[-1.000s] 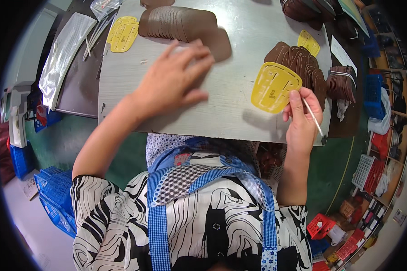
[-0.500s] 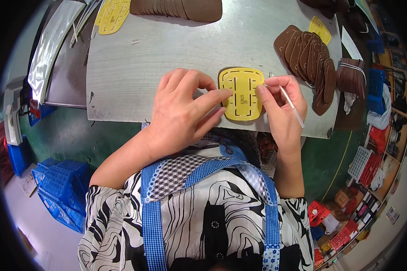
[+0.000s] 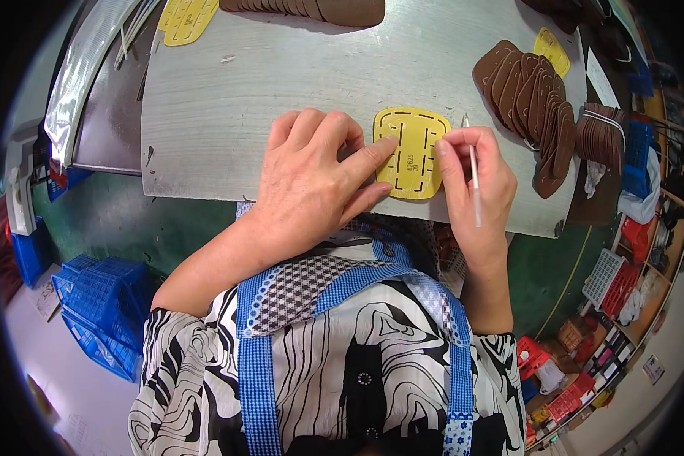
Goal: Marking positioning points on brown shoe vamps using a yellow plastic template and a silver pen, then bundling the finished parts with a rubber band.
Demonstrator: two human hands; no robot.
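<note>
The yellow template (image 3: pixel 412 154) now lies mid-frame on the table (image 3: pixel 281 76), pinned by the flat, open left hand (image 3: pixel 311 182), while the right hand (image 3: pixel 475 182) grips a white pen (image 3: pixel 473 182).

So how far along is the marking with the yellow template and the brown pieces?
Done: cannot tell; no piece shows marks. In hand: the left hand presses the yellow template flat near the table edge, the right hand holds a thin white pen. Left: a fanned stack of brown pieces waits at right.

A template (image 3: pixel 410 152) lies on the table (image 3: pixel 228 99), stacked pieces (image 3: pixel 536 106) to its right (near the edge).
</note>
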